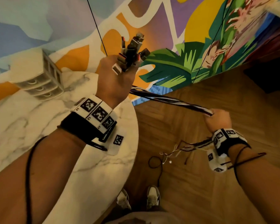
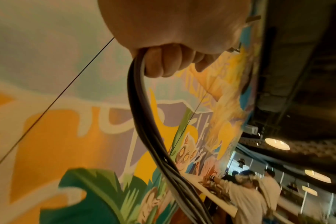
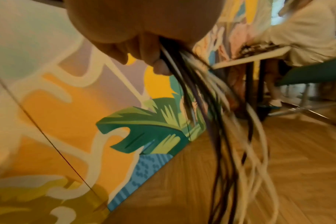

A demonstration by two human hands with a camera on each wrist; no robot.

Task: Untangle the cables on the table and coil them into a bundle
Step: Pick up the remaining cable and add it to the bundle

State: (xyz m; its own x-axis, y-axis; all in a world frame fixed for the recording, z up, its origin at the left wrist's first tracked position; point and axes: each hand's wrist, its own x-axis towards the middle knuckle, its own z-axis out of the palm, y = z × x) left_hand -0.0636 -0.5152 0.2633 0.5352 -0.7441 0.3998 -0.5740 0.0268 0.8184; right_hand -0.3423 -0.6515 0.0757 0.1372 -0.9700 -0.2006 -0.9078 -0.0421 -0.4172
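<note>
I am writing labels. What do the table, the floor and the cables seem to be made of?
Table: white marble or a marble-look top, smooth, grey veins. Floor: wood or wood-look planks, visible grain. Cables: black and white, probably plastic-coated; plug ends look metal.

— Setting?
— Café or shared lounge, indoors. Painted mural (image 1: 176, 73) covering the wall; round marble-top table (image 1: 39, 126); herringbone wood floor (image 1: 217, 175).
— Further evidence?
— Dark exposed ceiling with round lamps (image 2: 277, 144); other people (image 2: 246, 195) at a neighbouring table.
</note>
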